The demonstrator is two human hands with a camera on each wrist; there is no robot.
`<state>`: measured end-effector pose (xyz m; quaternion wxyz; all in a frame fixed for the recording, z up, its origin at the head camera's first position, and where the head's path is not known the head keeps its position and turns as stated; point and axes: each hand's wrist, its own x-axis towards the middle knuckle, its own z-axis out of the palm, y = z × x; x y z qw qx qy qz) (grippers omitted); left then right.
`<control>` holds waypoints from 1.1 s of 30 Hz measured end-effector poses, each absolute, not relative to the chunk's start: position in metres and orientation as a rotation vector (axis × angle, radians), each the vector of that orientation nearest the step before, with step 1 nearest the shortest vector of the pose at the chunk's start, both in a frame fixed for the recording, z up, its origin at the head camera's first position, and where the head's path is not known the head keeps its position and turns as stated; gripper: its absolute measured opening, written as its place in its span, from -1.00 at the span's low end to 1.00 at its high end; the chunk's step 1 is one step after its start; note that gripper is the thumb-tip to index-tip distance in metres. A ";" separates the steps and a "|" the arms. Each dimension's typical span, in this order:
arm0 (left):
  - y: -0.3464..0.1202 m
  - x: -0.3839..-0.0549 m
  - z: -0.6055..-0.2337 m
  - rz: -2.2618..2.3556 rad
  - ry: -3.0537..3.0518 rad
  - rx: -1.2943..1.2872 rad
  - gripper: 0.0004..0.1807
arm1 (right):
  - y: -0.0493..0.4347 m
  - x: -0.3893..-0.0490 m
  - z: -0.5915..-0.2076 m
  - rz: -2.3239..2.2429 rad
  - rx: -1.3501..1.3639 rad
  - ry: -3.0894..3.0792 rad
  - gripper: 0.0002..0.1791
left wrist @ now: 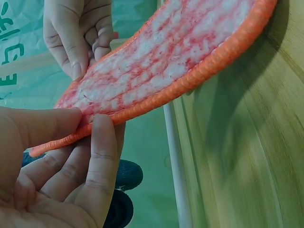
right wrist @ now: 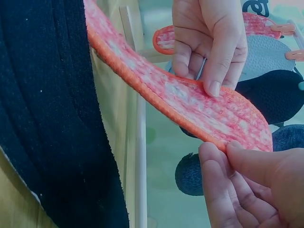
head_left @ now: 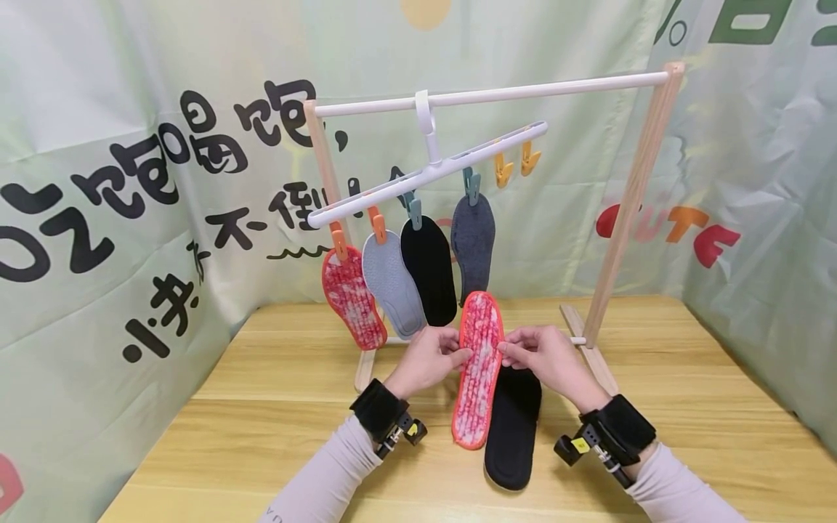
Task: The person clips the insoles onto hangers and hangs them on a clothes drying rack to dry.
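Both hands hold a red-and-white fleecy insole (head_left: 479, 378) with an orange rim. My left hand (head_left: 428, 357) pinches its left edge between thumb and fingers. On the opposite edge my right hand (head_left: 546, 359) pinches at about the same height. In the left wrist view, the insole (left wrist: 156, 61) slants over the wooden table, its gripped end raised. Right beside it, a black insole (head_left: 513, 436) lies on the table, its upper end partly under my right hand. The right wrist view shows this black insole (right wrist: 52, 114) large at the left.
A white hanger (head_left: 431, 173) hangs from a rack bar (head_left: 556, 88). Clipped to it are a red insole (head_left: 353, 298), a light grey one (head_left: 394, 287), a black one (head_left: 428, 272) and a dark grey one (head_left: 473, 243). Two yellow clips (head_left: 502, 173) hold nothing. Wooden posts (head_left: 634, 203) stand on the table.
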<state>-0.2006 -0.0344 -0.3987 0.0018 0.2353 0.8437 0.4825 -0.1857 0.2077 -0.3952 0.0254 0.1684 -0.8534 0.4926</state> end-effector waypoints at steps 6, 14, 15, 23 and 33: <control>-0.034 -0.201 -0.398 1.553 2.610 0.729 -0.93 | 0.207 -0.185 -0.393 1.544 0.507 -2.615 -0.78; -0.033 -0.201 -0.394 1.588 2.643 0.773 -0.91 | 0.210 -0.185 -0.387 1.556 0.519 -2.578 -0.77; -0.033 -0.201 -0.394 1.594 2.645 0.781 -0.90 | 0.210 -0.185 -0.386 1.558 0.520 -2.577 -0.76; -0.028 -0.206 -0.386 1.588 2.692 0.774 -0.93 | 0.215 -0.188 -0.379 1.545 0.490 -2.571 -0.73; -0.021 -0.217 -0.374 1.613 2.724 0.820 -0.91 | 0.223 -0.194 -0.367 1.571 0.490 -2.537 -0.73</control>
